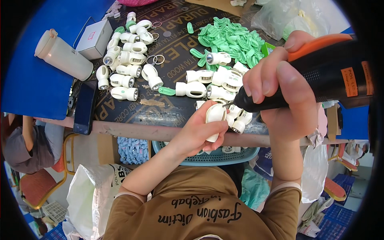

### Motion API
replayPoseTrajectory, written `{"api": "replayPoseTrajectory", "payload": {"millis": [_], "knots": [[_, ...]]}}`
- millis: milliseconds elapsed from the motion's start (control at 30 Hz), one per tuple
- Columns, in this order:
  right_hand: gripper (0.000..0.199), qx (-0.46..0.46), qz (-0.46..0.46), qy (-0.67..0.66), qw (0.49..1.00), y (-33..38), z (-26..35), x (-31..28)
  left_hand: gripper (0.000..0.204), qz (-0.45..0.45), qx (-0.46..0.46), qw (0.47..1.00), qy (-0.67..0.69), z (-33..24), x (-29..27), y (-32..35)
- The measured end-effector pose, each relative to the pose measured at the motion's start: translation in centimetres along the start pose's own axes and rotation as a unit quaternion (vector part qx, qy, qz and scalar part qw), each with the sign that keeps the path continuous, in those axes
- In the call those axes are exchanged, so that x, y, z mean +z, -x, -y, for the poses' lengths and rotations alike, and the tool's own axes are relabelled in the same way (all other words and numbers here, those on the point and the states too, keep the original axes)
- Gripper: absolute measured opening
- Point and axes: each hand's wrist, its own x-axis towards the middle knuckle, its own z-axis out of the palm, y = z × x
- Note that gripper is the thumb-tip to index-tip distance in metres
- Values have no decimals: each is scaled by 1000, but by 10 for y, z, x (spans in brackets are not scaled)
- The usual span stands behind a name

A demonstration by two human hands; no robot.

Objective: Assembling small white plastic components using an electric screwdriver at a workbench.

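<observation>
My left hand (197,132) is closed around a small white flashlight (216,113) above the table's near edge. My right hand (294,86) grips a black electric screwdriver (326,72) with an orange part on top. Its thin bit points left and meets the upper edge of the held flashlight; the exact contact spot is too small to make out. Just beyond both hands lies a cluster of white flashlights (220,92). One flashlight (191,89) there has a green plastic piece (167,91) at its left end.
More white flashlights (130,59), some with key rings, lie at left. Farther back is a heap of green plastic pieces (228,38). A white bottle (64,56), a small box (95,39) and a phone (85,108) stand or lie leftward. Below the edge sits a blue basket (224,157).
</observation>
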Motion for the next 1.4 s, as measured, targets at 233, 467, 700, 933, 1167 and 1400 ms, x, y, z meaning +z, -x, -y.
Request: {"api": "replayPoseTrajectory", "payload": {"millis": [233, 467, 700, 933, 1167, 1400], "knots": [[29, -30, 47, -45, 997, -2, -15, -10, 26, -13, 5, 1000, 1, 2, 2, 0], [24, -65, 20, 64, 996, 5, -23, -7, 24, 7, 5, 1000, 4, 1, -1, 2], [23, -67, 21, 31, 997, 9, -26, -2, 25, 5, 4, 1000, 6, 1, -1, 5], [23, -54, 0, 47, 997, 13, -24, -2, 27, -2, -4, 1000, 8, -1, 1, 5], [22, -42, -56, -26, 997, 17, -23, 4, 29, 4, -4, 1000, 12, 0, 1, 4], [36, -122, -51, -121, 984, 22, -8, -14, 30, 27, 24, 996, -84, 1, 2, 2]]}}
